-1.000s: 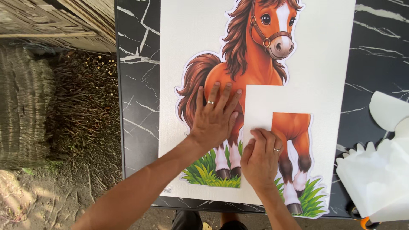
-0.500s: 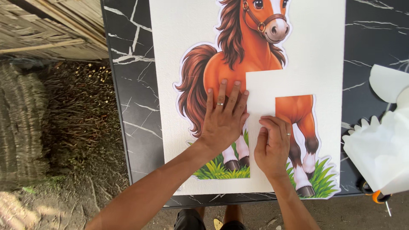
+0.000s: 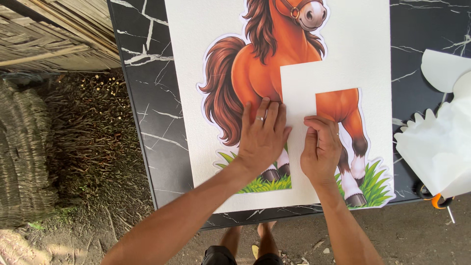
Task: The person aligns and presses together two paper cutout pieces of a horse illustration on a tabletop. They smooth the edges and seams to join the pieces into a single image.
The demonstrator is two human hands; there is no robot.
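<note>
- Head view, nearest first: the person's knees and dark shorts show below the table [image 3: 147, 113] edge.
- Left hand [image 3: 262, 137] lies flat, fingers spread, pressing the horse sticker [image 3: 255, 73] down on the white board [image 3: 196, 73]; it grips nothing.
- Right hand [image 3: 321, 149] rests just beside it, fingers bent, fingertips on the edge of the backing paper [image 3: 299, 93]; whether it pinches that edge I cannot tell.
- Stuck down so far, by my reading: tail, body, head, hind leg and part of the grass.
- Left to do: a white backing patch covers the horse's middle and front legs.
- Farther right, crumpled peeled paper [image 3: 436, 147] lies over orange-handled scissors [image 3: 434, 198].
</note>
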